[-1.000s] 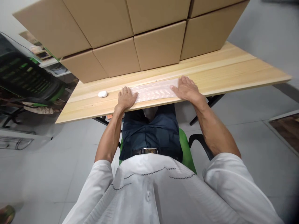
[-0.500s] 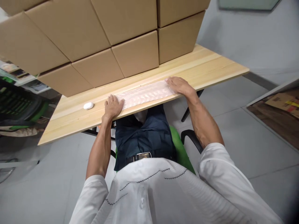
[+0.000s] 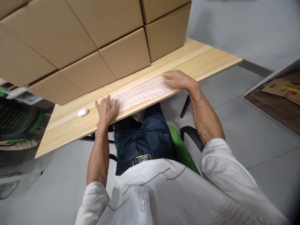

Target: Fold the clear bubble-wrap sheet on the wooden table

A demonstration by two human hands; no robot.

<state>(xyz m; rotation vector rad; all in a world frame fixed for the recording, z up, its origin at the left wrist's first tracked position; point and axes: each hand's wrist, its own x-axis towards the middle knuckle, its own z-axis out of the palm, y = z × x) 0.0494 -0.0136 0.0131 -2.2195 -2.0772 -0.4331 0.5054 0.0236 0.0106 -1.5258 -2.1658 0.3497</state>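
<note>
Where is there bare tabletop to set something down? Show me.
The tabletop shows bare wood right of the right hand, and between the small white object and the left front corner. Crowded: the back, under cardboard boxes, and between right hand and left hand, where a translucent sheet lies.

The camera sits on my head, and it faces forward and steeply down. Nearest to it is my white shirt [image 3: 152, 193]; next come my dark trousers [image 3: 142, 136], looked at from above. Farther are my left hand [image 3: 106, 110] and my right hand [image 3: 177, 79], around the middle of the view. At the far side it reaches the cardboard boxes [image 3: 125, 51], cut by the frame. The surface [image 3: 203, 59] appears slanted, its left end lower than its right.
</note>
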